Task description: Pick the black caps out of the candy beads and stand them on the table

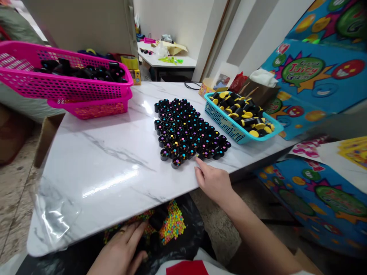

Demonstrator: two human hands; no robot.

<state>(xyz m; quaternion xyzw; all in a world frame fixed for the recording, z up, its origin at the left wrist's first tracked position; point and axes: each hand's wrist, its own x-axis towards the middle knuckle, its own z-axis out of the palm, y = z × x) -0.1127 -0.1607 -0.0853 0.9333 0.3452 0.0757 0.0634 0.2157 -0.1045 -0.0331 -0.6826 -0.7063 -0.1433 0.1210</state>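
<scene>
Small black cups (183, 130) stand packed together on the white marble-patterned table, each with bright little balls inside. At the near edge of this group is my right hand (215, 181). Its index finger stretches toward the nearest cups and its thumb is apart, with nothing visible between them. Below the table edge, my left hand (124, 242), with a ring on one finger, lies palm down over colourful small balls (173, 223) in a black plastic bag (192, 217). Its fingers are extended beside a dark cup-like piece (158, 218) among the balls; the fingertips are partly hidden.
Stacked pink baskets (97, 89) with black pieces stand at the left. A turquoise basket (243, 133) of black-and-yellow pieces is at the right, near blue printed boxes (315, 76). Clear plastic (54, 217) lies at the table's near left corner.
</scene>
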